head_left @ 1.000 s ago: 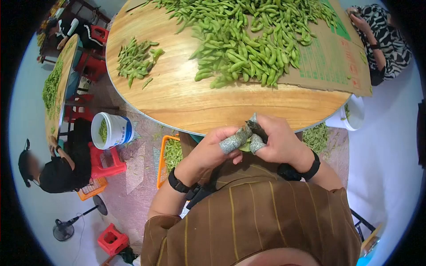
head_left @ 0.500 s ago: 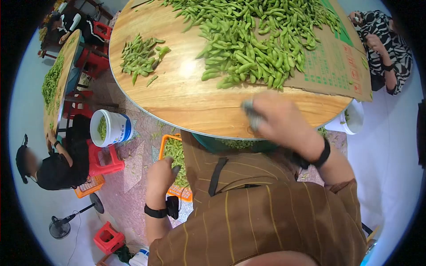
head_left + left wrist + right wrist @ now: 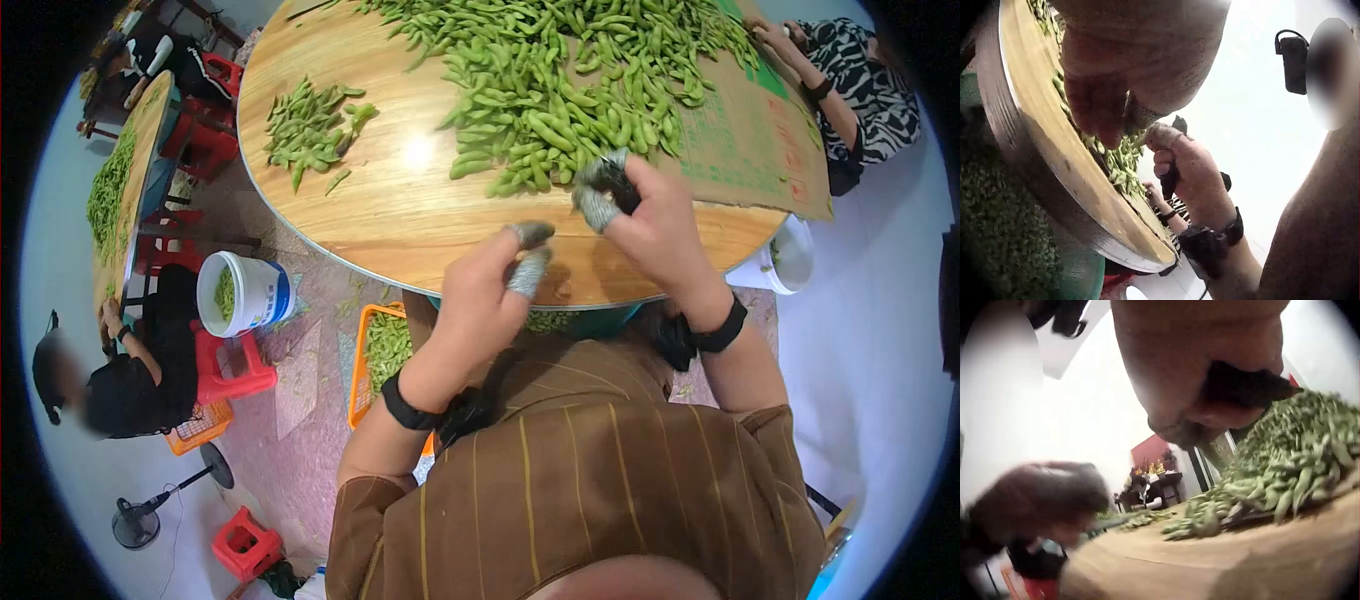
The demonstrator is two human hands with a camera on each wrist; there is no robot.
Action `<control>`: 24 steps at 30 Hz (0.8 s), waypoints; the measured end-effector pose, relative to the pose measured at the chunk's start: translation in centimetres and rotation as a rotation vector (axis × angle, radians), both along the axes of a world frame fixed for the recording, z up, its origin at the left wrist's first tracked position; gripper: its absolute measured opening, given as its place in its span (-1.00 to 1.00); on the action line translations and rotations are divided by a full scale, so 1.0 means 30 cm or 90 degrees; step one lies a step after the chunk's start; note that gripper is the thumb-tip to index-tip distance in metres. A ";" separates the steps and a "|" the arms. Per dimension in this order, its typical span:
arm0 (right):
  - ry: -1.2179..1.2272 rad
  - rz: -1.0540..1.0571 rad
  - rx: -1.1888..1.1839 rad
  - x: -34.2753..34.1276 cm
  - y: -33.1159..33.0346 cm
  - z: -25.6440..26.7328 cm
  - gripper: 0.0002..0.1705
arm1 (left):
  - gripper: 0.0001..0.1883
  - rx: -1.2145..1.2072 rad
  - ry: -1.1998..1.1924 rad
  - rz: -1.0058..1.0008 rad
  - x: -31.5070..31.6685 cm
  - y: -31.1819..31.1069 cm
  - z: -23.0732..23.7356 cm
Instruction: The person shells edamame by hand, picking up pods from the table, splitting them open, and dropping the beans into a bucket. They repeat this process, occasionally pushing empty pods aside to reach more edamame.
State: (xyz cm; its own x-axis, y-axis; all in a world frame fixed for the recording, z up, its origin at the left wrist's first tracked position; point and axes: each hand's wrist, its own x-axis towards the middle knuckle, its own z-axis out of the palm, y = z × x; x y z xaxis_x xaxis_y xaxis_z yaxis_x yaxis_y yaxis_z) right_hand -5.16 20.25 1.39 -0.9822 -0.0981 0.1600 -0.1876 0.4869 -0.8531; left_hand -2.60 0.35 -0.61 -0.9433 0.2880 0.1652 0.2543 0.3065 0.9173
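Right hand (image 3: 655,222) grips a dark object (image 3: 1244,385) (partly hidden); cannot tell if left hand (image 3: 488,290) holds anything

You can read no wording here: the green and red print (image 3: 722,140) on the cardboard (image 3: 760,185), upper right, and the blue label (image 3: 278,290) on the white bucket (image 3: 250,283), middle left, are too small.

Right hand (image 3: 655,225) grips dark object (image 3: 623,186) near green pods (image 3: 560,100); left hand (image 3: 484,295) at wooden table's (image 3: 390,215) near edge.
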 end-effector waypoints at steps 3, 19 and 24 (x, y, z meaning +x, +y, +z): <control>-0.228 0.016 -0.369 0.093 -0.027 -0.066 -0.84 | -0.82 0.099 -0.204 -0.098 -0.012 0.050 -0.051; -0.146 0.122 -0.128 0.199 0.032 -0.023 -0.63 | -0.86 0.089 -0.352 -0.127 0.015 0.029 -0.036; -0.194 0.135 -0.176 0.194 0.026 -0.038 -0.54 | -0.91 -0.006 -0.106 -0.091 0.028 0.049 -0.043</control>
State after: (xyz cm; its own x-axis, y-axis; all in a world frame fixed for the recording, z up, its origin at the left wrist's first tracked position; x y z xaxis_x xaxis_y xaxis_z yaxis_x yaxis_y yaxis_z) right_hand 0.66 21.03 0.25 -0.9515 -0.2958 -0.0845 0.0211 0.2113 -0.9772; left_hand -1.77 1.83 -1.91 -0.9065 0.4221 0.0068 0.1408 0.2871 0.9475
